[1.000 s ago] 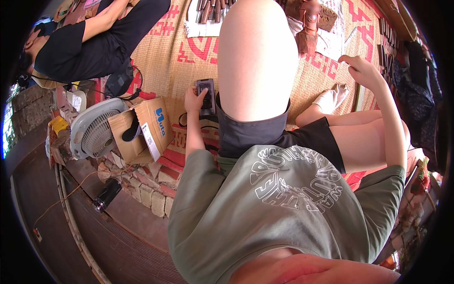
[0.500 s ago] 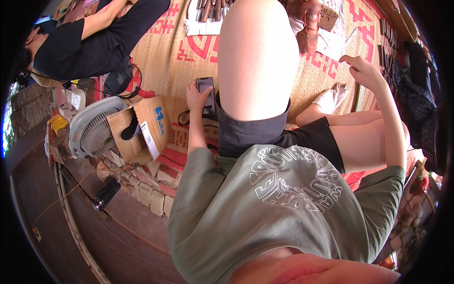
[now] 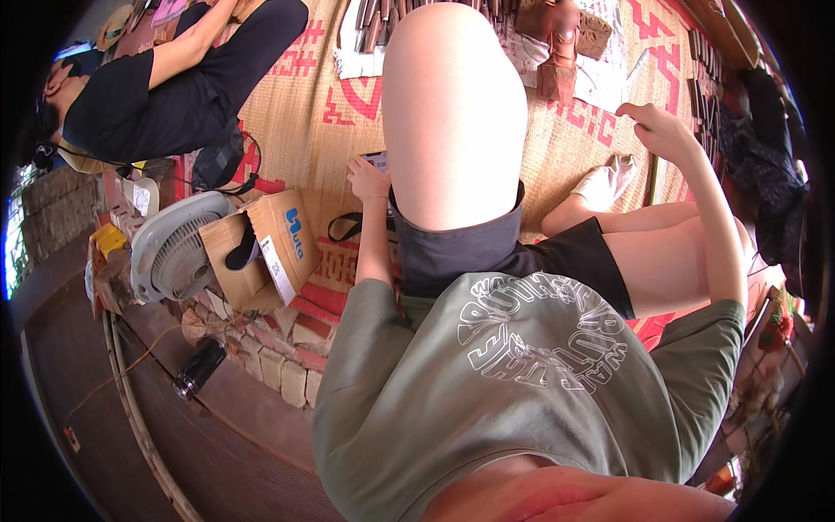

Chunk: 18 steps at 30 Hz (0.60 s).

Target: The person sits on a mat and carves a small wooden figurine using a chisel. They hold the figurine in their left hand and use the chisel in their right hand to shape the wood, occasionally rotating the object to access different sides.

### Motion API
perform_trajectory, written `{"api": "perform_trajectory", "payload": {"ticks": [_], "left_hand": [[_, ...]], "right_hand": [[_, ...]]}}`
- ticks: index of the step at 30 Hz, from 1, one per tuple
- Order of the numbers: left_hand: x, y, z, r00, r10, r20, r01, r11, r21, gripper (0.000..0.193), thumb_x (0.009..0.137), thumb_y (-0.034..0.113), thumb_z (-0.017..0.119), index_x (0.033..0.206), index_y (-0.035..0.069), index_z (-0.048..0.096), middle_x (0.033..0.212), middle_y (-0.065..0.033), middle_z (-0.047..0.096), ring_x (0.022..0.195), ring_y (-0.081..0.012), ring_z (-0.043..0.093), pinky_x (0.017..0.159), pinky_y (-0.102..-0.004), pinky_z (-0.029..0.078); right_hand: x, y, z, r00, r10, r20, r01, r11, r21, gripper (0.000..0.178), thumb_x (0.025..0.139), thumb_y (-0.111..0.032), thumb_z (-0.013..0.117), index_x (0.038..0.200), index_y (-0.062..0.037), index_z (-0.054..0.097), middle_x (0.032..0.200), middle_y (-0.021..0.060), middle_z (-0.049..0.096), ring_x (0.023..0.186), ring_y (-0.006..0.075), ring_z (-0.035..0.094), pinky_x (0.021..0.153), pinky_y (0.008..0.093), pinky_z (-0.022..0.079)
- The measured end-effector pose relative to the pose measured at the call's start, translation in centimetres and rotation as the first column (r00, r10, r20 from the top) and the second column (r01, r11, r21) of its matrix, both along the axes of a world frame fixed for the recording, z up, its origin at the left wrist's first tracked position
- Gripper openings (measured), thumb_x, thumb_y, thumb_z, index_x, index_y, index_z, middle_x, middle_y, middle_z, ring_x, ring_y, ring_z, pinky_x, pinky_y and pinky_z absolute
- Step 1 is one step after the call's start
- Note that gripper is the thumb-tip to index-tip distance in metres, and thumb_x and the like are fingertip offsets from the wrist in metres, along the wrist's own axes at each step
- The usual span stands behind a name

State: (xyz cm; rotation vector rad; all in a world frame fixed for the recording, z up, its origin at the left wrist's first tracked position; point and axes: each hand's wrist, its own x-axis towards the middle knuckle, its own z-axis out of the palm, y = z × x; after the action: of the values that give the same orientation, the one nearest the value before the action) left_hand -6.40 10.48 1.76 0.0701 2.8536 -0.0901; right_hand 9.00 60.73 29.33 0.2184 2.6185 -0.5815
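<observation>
My left hand is beside my raised left knee, its fingers closed round a dark phone. Only the phone's top edge and a strip of screen show; the hand and knee hide the rest. Out to the right, my right hand hovers over the mat, index finger crooked and thumb apart from it. Nothing shows between those fingers. Past its fingertips lies a thin pale strip. A reddish-brown carved wooden figure rests on white cloth beyond my knee, next to a wood block.
Wooden-handled tools lie on cloth at the far side, with more tools along the right. On the left are a grey fan, an open cardboard box and a black cylinder. A person in black sits at the upper left.
The phone, mostly visible before, is now largely covered by my left hand and knee. My left knee has shifted left in the picture. My right hand has barely moved.
</observation>
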Motion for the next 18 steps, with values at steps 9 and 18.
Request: {"api": "perform_trajectory", "payload": {"ticks": [9, 18], "left_hand": [[-1.4, -0.6, -1.1, 0.995, 0.098, 0.034, -0.101, 0.988, 0.116, 0.05, 0.086, 0.039, 0.054, 0.116, 0.001, 0.041, 0.118, -0.0204, 0.046, 0.105, -0.0418, 0.052, 0.075, -0.0483, 0.052], [-0.8, 10.2, 25.2, 0.942, 0.336, 0.002, -0.008, 0.018, 1.0, 0.038, 0.089, 0.011, 0.052, 0.123, -0.003, 0.043, 0.112, -0.0172, 0.054, 0.09, -0.0224, 0.058, 0.078, -0.0328, 0.05]], "right_hand": [[-0.3, 1.8, -4.2, 0.984, -0.031, -0.174, 0.006, 0.99, -0.143, 0.032, 0.076, 0.001, 0.046, 0.104, 0.0005, 0.06, 0.071, 0.0195, 0.06, 0.066, 0.0329, 0.059, 0.064, 0.0406, 0.046], [-1.5, 1.2, -11.8, 0.886, 0.054, -0.461, -0.107, 0.99, -0.09, 0.036, 0.079, 0.001, 0.049, 0.114, 0.0029, 0.055, 0.096, 0.0213, 0.063, 0.083, 0.0346, 0.06, 0.073, 0.039, 0.048]]}}
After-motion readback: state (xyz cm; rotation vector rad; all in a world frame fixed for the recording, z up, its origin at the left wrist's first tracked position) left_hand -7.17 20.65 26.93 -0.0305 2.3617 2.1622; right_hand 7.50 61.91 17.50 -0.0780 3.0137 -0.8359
